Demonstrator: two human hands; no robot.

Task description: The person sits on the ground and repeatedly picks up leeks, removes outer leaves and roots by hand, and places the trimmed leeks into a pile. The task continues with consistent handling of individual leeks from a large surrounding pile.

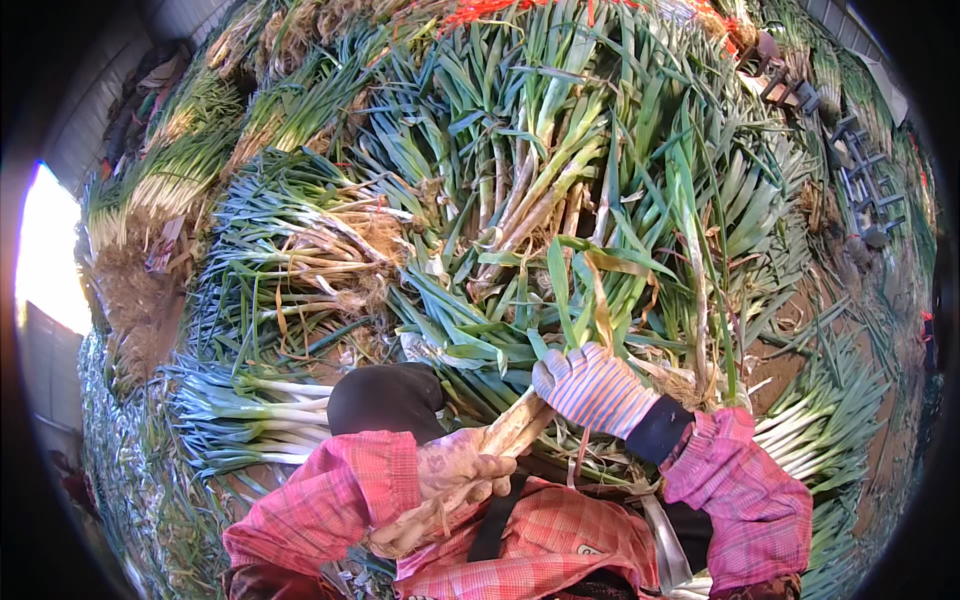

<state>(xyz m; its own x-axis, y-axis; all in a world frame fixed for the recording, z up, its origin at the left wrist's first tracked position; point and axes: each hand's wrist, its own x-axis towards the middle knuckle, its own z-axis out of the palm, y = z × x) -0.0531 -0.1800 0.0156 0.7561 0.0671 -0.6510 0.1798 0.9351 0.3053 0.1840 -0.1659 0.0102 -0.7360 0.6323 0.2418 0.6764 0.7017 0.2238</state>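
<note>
My left hand (461,466), in a worn, dirt-stained glove, is closed around several Welsh onion stalks (517,424) at lap height. Their pale lower ends stick out below it, against my pink plaid sleeve. My right hand (589,386), in a striped knit glove, grips the same stalks higher up, where they meet the leaves. Green leaves and a dry brown leaf (600,300) fan out beyond that hand. Untrimmed onions (540,187) with dirty stalks are heaped right in front of me. Stripped onions with clean white stalks (296,420) lie by my left knee.
More white-stalked onions (799,435) lie at my right. A rooty bunch (337,259) rests at front left, near my dark-clad knee (384,397). Stacked bundles (172,169) rise at far left. Orange-red netting (487,10) is at the back, a metal frame (862,184) at far right.
</note>
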